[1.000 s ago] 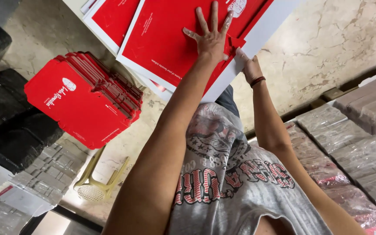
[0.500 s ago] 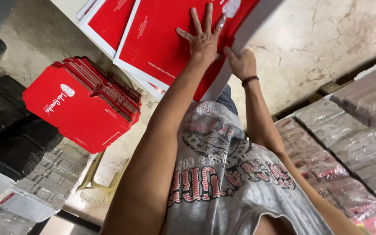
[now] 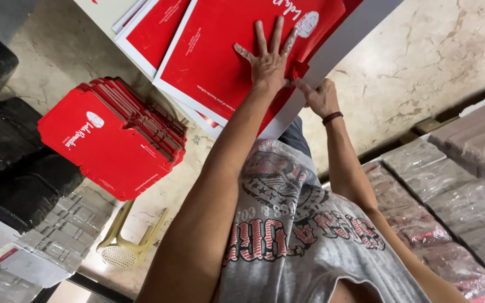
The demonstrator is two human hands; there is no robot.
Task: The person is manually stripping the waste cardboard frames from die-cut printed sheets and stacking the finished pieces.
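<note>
Mottled stone flooring is showing beyond a white worktop (image 3: pixel 343 42) where a flat red carton sheet (image 3: pixel 225 56) is lying. Left hand (image 3: pixel 269 62) is pressing it, fingers splayed flat. Right hand (image 3: pixel 320 96) is pinching the sheet's near edge. Folded red cartons (image 3: pixel 113 140) are stacked well apart.

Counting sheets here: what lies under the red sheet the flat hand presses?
Under the red sheet, pressed by the left hand, edges of more red and white sheets stick out on a white board. How many lie beneath is hidden.
</note>
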